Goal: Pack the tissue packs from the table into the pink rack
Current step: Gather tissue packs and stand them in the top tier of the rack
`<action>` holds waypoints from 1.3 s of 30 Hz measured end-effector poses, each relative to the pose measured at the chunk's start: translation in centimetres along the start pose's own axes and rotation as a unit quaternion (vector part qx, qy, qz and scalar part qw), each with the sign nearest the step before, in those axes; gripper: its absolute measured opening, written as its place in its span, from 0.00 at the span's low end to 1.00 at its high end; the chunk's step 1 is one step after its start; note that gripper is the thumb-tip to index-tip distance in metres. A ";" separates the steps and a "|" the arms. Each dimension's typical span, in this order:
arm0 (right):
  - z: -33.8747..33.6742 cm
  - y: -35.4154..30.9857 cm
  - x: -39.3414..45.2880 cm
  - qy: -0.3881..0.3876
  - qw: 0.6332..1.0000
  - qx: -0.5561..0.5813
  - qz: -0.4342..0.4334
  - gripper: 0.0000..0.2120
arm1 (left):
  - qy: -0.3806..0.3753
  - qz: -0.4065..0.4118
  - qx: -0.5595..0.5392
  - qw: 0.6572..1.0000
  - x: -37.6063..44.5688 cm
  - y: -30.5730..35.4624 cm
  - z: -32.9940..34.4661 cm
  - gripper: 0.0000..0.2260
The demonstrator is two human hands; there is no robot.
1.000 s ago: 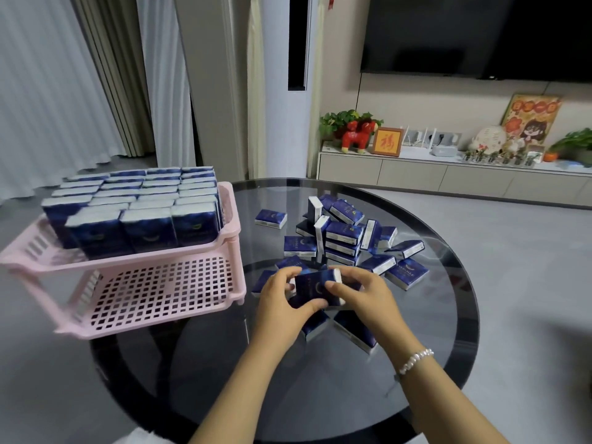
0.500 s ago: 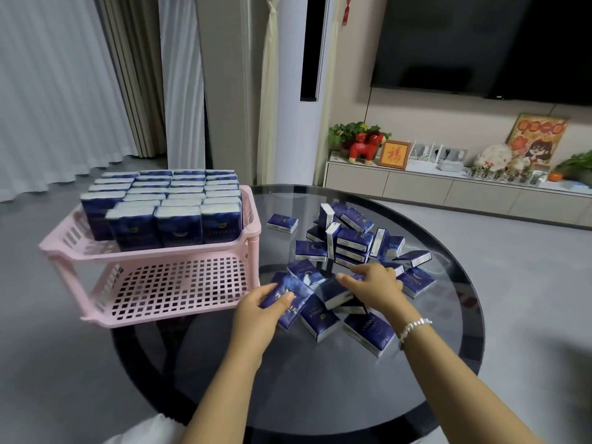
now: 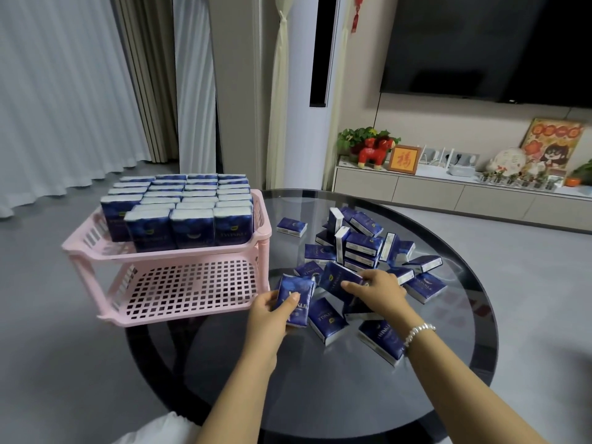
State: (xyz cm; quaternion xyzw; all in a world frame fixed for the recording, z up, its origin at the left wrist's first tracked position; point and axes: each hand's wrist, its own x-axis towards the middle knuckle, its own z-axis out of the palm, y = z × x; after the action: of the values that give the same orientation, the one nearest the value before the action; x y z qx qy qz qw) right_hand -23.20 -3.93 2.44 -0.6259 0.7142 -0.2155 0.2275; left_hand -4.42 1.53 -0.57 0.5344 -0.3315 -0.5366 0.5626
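**Stock on hand: tissue packs, pink rack, round glass tabletop**

- Your left hand (image 3: pixel 270 317): fingers and thumb curled round one dark blue tissue pack (image 3: pixel 296 299), held tilted just above the tabletop (image 3: pixel 320 395), close to the near right corner of the pink rack (image 3: pixel 179 251).
- Your right hand (image 3: pixel 378 291): fingers curled over a second blue pack (image 3: pixel 338 278) at the near edge of the loose pile, gripping it from above. A beaded bracelet (image 3: pixel 418 333) sits on that wrist.
- Loose pile of tissue packs (image 3: pixel 362 245): spread over the middle of the tabletop toward its far edge, some lying flat, some standing on edge, several stacked on one another. One pack (image 3: pixel 291 226) lies apart on the pile's left, toward the rack. Two more lie flat nearer you: one (image 3: pixel 326 320) between your hands and one (image 3: pixel 381 341) just beside your right wrist.
- The rack: two tiers, standing at the tabletop's left edge and overhanging it. Upper tier holds upright tissue packs in rows (image 3: pixel 182 206), tightly side by side, with a gap at its near left corner. Lower tier (image 3: pixel 189 290) shows its bare grid floor.
- Background: a wall-mounted television (image 3: pixel 487 46), a low cabinet (image 3: pixel 448 193) carrying ornaments, and curtains (image 3: pixel 64 91) at the left.
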 end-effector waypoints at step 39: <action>-1.5 0.8 -2.2 -0.033 0.999 -0.018 -0.001 0.18 | -0.036 -0.012 -0.081 0.996 0.1 -0.4 1.0 0.14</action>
State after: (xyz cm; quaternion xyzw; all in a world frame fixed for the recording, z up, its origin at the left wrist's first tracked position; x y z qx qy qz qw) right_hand -24.54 -1.62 3.29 -0.6376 0.7092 -0.1819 0.2395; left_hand -5.48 1.20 -0.79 0.4712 -0.3005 -0.5874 0.5853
